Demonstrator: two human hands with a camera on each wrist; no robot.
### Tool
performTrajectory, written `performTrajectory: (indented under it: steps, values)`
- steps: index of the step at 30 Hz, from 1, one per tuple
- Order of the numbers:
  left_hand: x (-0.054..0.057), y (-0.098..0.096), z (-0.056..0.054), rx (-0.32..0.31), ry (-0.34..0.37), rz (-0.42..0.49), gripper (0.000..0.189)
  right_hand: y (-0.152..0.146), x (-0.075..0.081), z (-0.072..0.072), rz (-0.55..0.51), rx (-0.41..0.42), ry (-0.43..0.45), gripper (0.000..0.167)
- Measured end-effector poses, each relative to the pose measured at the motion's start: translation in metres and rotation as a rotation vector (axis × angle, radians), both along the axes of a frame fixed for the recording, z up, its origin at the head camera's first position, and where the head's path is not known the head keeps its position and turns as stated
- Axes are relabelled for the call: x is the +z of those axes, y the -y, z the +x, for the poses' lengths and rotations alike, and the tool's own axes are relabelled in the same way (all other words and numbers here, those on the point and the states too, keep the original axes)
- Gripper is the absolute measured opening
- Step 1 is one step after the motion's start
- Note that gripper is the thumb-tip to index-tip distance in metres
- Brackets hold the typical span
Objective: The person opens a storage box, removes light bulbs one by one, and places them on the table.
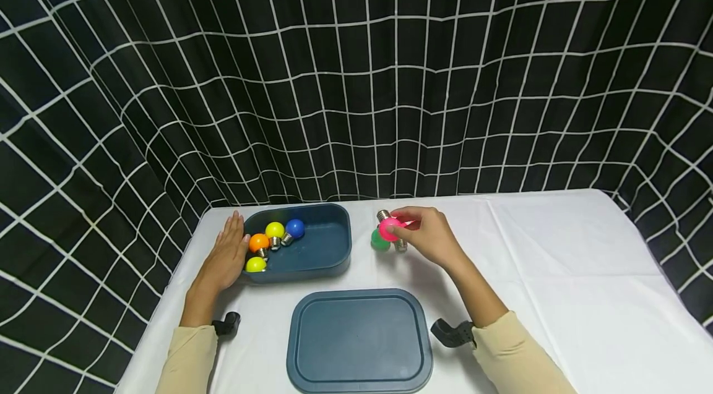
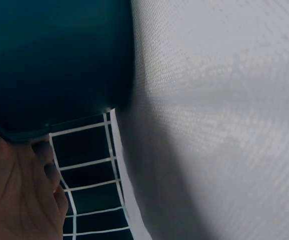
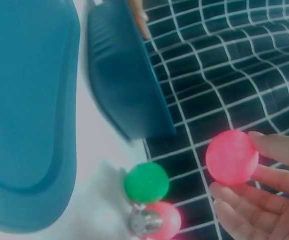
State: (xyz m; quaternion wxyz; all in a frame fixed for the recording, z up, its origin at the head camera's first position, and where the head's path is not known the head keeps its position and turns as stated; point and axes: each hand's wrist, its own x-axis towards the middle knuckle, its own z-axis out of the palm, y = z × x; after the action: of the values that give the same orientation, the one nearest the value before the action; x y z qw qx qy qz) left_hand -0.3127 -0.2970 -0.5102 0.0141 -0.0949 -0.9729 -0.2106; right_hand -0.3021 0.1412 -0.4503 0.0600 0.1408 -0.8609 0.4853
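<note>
My right hand (image 1: 431, 234) pinches a pink light bulb (image 1: 390, 229) between thumb and fingers, right of a dark blue container (image 1: 330, 245). Below it, a green light bulb (image 3: 147, 182) and a second pink bulb (image 3: 167, 220) lie on the table, mostly covered in the head view. My left hand (image 1: 223, 261) rests with straight fingers along the container's left end; in the left wrist view its palm is by the rim. Inside the container's left half lie an orange bulb (image 1: 259, 242), a blue bulb (image 1: 295, 228) and two yellow bulbs (image 1: 275, 230).
A flat blue-grey lid (image 1: 360, 341) lies on the white tablecloth (image 1: 557, 258) in front of the container, between my forearms. A black curtain with a white grid (image 1: 412, 85) stands behind the table and along both sides.
</note>
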Motion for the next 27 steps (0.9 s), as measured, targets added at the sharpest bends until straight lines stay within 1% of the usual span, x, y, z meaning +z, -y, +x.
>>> performTrajectory:
  steps: [6,9,13,16,18,23,27]
  values:
    - [-0.002,0.0,0.002,-0.008,-0.001,-0.007,0.066,-0.012,-0.009,-0.001,-0.018,-0.029,0.054,0.035]
    - [-0.004,0.001,0.004,-0.007,-0.01,-0.002,0.066,-0.016,-0.012,-0.003,-0.005,-0.03,0.057,0.036]
    - [-0.006,0.001,0.006,-0.018,-0.034,0.003,0.063,-0.025,-0.014,-0.005,0.01,-0.059,0.05,0.037]
    - [-0.004,0.0,0.006,-0.021,-0.038,0.005,0.062,-0.032,-0.014,-0.009,0.011,-0.084,0.042,0.036]
    - [-0.002,0.0,0.005,-0.018,-0.028,0.012,0.062,-0.036,-0.014,-0.011,0.014,-0.093,0.036,0.035]
    - [0.002,-0.001,0.005,-0.016,-0.016,0.01,0.062,-0.046,-0.014,-0.014,0.005,-0.111,0.044,0.035]
    - [0.002,-0.002,0.004,-0.016,-0.01,0.007,0.063,-0.055,-0.016,-0.015,-0.002,-0.143,0.048,0.034]
